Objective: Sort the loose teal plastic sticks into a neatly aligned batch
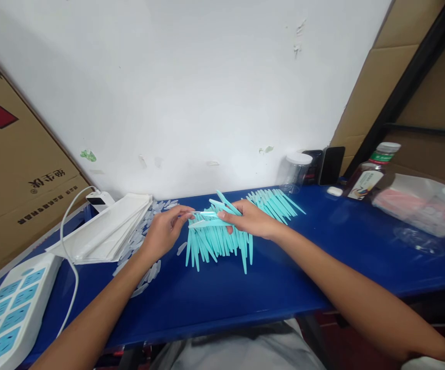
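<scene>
My right hand is closed around several slim teal eyebrow razors, which fan out to the left and upward from its fingers. At the end of one of them, my left hand pinches a small clear cap; whether the cap sits on the blade or just touches it is too small to tell. Under both hands lies a heap of teal razors. A second row of razors lies behind my right hand. Loose clear caps are scattered beside my left forearm.
White paper sleeves, a power strip and a white cable are on the left. Toward the back right stand a clear jar, dark phones and a bottle. A bag with pink contents lies far right.
</scene>
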Demonstrator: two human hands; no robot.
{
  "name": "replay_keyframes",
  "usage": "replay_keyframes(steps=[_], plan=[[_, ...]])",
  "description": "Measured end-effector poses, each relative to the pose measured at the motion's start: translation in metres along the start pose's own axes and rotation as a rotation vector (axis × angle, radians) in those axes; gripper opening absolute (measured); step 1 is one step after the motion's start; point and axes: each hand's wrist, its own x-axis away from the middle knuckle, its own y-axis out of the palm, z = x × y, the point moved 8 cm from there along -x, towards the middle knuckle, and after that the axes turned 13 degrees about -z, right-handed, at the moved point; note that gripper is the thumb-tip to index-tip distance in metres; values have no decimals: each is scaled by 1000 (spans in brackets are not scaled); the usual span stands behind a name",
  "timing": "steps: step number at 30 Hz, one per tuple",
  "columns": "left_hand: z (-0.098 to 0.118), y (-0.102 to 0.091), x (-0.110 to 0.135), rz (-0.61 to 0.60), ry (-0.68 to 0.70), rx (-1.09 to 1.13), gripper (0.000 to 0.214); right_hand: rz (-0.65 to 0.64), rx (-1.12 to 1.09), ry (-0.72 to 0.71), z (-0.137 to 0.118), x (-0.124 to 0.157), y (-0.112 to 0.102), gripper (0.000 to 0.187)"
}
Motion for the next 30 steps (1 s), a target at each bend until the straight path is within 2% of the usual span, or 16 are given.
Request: replay_keyframes(steps=[3, 8, 14, 22, 30], plan=[[9, -4, 5, 67, 75, -147, 21, -18, -67, 34, 3, -1, 2, 47], [22, -10, 12, 165, 251, -174, 23, -30, -179, 77, 7, -1, 4, 42], [26, -15, 15, 228, 258, -178, 21, -43, -199, 75, 11, -3, 4, 41], [28, -7, 15, 124, 315, -119, 24, -85, -252, 114, 14, -2, 6, 43], [39, 7, 13, -8, 322, 15, 21, -312, -334, 139, 15, 0, 18, 44]])
